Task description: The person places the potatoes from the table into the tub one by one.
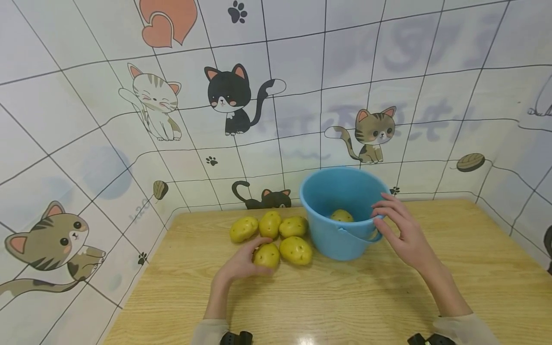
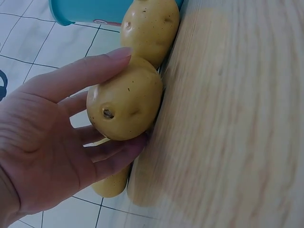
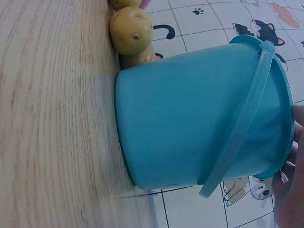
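A yellow potato (image 1: 267,257) at the front left of a small group lies between the thumb and curled fingers of my left hand (image 1: 242,261). In the left wrist view the thumb rests along one side of that potato (image 2: 126,99), and the fingers reach round its other side. My right hand (image 1: 407,235) holds the rim of a blue bucket (image 1: 338,239) at its right side, fingers over the edge and thumb outside. The bucket stands upright, with a potato (image 1: 342,216) visible inside. Its handle (image 3: 240,126) hangs down against the outer wall.
Beside the held potato lies another potato (image 1: 295,250), close to the bucket. Behind them sit three more, including a far-left potato (image 1: 244,229). All rest on a wood-grain table (image 1: 302,302), backed by a tiled wall (image 1: 297,105) with cartoon cats.
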A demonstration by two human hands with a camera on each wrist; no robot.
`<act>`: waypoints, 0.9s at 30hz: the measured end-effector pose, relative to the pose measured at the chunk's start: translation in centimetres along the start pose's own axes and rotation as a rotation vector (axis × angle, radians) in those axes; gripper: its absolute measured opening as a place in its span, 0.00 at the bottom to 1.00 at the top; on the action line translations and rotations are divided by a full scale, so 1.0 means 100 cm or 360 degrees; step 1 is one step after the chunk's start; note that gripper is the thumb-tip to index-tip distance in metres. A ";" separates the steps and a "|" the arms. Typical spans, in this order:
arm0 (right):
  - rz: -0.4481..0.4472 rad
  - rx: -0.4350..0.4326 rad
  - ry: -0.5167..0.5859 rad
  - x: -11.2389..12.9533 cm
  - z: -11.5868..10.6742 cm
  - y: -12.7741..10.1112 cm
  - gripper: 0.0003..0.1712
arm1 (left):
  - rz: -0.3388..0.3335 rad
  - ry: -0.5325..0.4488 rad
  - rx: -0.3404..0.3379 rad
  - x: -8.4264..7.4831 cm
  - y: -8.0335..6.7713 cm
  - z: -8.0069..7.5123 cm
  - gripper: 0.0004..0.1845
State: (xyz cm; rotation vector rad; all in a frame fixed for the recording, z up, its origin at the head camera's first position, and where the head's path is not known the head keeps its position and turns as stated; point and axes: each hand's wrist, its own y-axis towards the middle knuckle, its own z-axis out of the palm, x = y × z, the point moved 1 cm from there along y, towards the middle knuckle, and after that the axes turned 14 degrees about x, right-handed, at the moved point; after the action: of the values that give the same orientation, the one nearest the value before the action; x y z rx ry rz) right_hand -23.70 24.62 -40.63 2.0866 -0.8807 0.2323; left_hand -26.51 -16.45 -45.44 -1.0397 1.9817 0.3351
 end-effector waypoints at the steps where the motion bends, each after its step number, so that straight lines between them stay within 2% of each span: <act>1: -0.0002 -0.0002 -0.0003 0.000 0.000 0.000 0.08 | -0.0006 0.0000 -0.0001 0.000 0.000 0.000 0.46; 10: -0.0015 -0.0020 -0.0014 0.000 0.001 0.000 0.09 | -0.0097 0.0025 -0.0086 -0.003 -0.001 0.000 0.43; 18: 0.0024 0.0008 -0.0002 -0.001 0.000 0.000 0.08 | -0.0043 -0.0067 -0.0225 -0.008 -0.003 -0.002 0.41; 27: -0.0036 -0.0019 0.0008 0.000 0.000 0.002 0.09 | 0.0069 -0.0096 -0.0273 -0.023 -0.003 -0.004 0.42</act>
State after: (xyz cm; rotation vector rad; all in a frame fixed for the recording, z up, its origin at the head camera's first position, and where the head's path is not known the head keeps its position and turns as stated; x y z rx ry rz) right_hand -23.82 24.57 -40.54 2.0830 -0.8532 0.2199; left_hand -25.89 -15.64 -43.36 -1.0812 1.9494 0.5623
